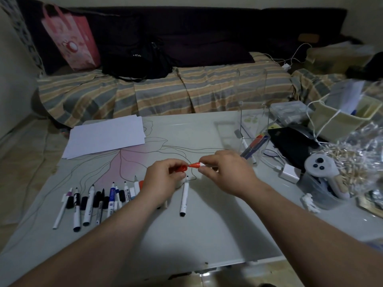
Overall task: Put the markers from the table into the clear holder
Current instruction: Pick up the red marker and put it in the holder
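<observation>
Head view:
L hand point(163, 175): above table centre; grip pinched on red cap point(183, 168), open end of cap facing R
R hand point(226, 168): grip clenched round red marker point(196, 165); barrel mostly hidden in fist; red tip pointing L at cap, just short of it, not seated
Table point(207, 235): pale glossy top w/ line drawing and pink patch
Loose markers point(93, 200): row at front-L of table, approx side by side, some uncapped w/ black caps lying btwn them; mix of white, black, blue barrels; row's R end hidden under L wrist
Single white marker point(184, 196): lies alone just R of L wrist, black tip away from the person
Clear holder point(251, 112): stands at back-R of table, well apart from the row; holds a few markers leaning, red and blue ones seen low at its base
Paper sheets point(107, 135): white stack, back-L of table
R-side clutter: black case point(290, 141), white charger point(289, 172), grey controller point(321, 164); all R of holder
</observation>
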Demonstrator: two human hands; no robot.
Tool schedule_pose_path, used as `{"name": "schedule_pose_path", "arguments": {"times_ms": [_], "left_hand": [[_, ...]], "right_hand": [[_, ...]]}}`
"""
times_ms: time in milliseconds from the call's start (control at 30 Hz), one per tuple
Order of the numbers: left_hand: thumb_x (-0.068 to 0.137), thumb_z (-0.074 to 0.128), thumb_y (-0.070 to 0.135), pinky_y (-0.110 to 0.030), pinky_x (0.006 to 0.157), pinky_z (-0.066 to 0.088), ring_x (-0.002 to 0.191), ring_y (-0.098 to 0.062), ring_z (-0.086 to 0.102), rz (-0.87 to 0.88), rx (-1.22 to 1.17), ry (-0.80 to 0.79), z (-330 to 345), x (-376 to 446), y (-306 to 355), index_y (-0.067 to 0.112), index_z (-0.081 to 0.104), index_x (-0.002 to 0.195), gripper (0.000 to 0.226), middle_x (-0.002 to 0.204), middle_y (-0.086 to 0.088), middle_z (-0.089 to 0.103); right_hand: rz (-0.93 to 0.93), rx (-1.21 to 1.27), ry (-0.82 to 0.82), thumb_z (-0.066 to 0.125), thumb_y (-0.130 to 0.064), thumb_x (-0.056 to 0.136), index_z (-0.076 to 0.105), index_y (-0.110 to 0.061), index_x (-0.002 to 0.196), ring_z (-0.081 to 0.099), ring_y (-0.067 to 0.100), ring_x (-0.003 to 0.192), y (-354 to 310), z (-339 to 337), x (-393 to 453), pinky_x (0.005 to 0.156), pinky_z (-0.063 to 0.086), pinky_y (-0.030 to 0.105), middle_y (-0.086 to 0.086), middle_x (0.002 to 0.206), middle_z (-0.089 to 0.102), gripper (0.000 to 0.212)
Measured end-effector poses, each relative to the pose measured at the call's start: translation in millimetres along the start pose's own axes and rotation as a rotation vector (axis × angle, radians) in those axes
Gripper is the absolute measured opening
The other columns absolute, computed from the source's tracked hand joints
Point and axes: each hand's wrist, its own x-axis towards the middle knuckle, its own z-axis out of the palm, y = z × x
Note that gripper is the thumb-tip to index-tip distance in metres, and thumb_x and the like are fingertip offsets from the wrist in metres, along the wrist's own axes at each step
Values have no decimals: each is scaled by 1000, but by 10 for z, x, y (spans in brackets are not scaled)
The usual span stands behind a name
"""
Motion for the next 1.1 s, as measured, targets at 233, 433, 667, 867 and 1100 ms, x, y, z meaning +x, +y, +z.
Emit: {"name": "schedule_pose_path", "arguments": {"times_ms": [233, 433, 667, 867, 1100], "left_hand": [[94, 65, 32, -22, 81, 45, 90, -7, 58, 241, 246, -101, 0, -22, 40, 41, 72, 115, 24, 91, 10, 67], [107, 39, 34, -33, 88, 45, 103, -15, 57, 240, 290, -138, 37, 22, 30, 27, 63, 115, 26, 109, 5, 64], [105, 40, 32, -39, 72, 40, 88, -21, 50, 321, 462, -151, 36, -60, 208, 23, 47, 88, 21, 89, 3, 53], [102, 46, 39, -27, 67, 37, 86, -13, 54, 238, 395, -239, 45, -91, 274, 29, 52, 97, 13, 92, 10, 57], [100, 54, 29, -23, 70, 46, 82, 1, 62, 118, 56, -66, 163, -176, 364, 40, 45, 123, 27, 96, 14, 66]], "right_hand": [[-74, -135, 28, 47, -63, 95, 66, -38, 101, 58, 22, 91, -53, 70, 19, 74, 52, 39, -11, 80, 50, 32], [-162, -148, 78, 47, -55, 98, 66, -30, 93, 63, 26, 81, -150, 26, 38, 65, 52, 39, -8, 76, 50, 32], [-90, 51, -11, 43, -55, 98, 59, -37, 108, 61, 17, 84, -137, 26, -43, 70, 49, 37, -12, 84, 60, 26], [109, 407, -352, 59, -34, 101, 56, -38, 110, 62, 12, 88, -58, -30, -57, 83, 52, 37, -11, 87, 71, 11], [209, 489, -18, 52, -28, 105, 63, -26, 120, 62, 11, 85, 113, -555, 215, 77, 51, 37, -9, 94, 65, 19]]}}
